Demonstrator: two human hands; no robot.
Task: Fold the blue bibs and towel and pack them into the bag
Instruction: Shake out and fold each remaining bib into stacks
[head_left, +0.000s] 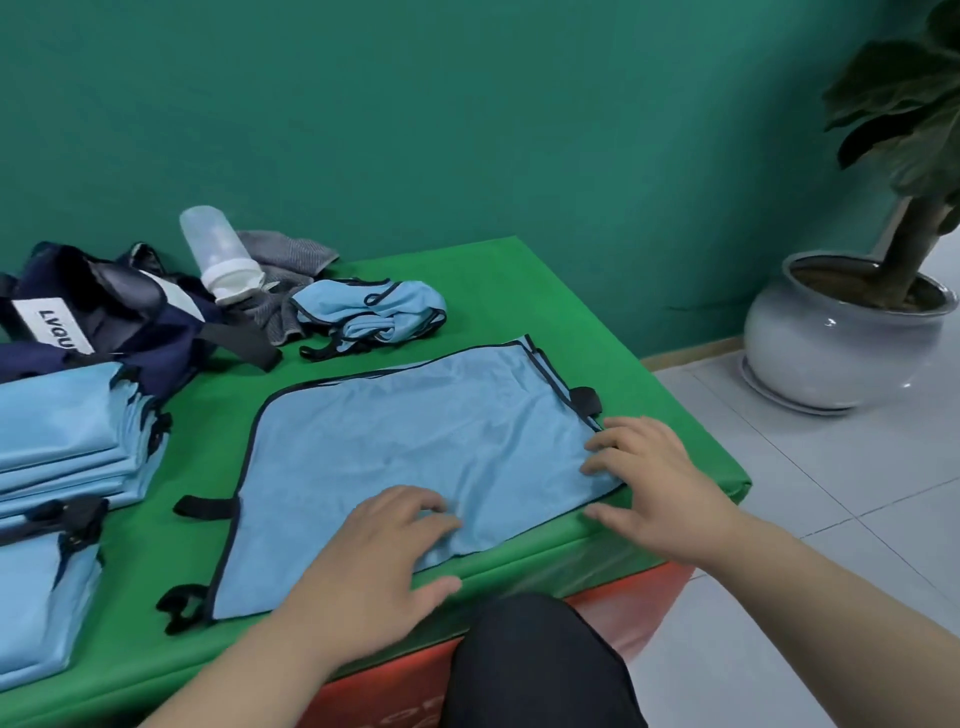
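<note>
Lying flat under both hands, blue bib (405, 447), left hand (374, 561), right hand (649, 483)

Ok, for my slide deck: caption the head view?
Left hand and right hand press a blue bib flat on the green table, folded bibs and navy bag alongside.

Left grip (375, 558) and right grip (655, 483) both forward, palm-down, fingers loose and slightly apart, thumbs inward.

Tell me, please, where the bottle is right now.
In the head view, the bottle lies tilted at the table's far left, between the navy bag and the grey towel, left of the crumpled bib.
</note>
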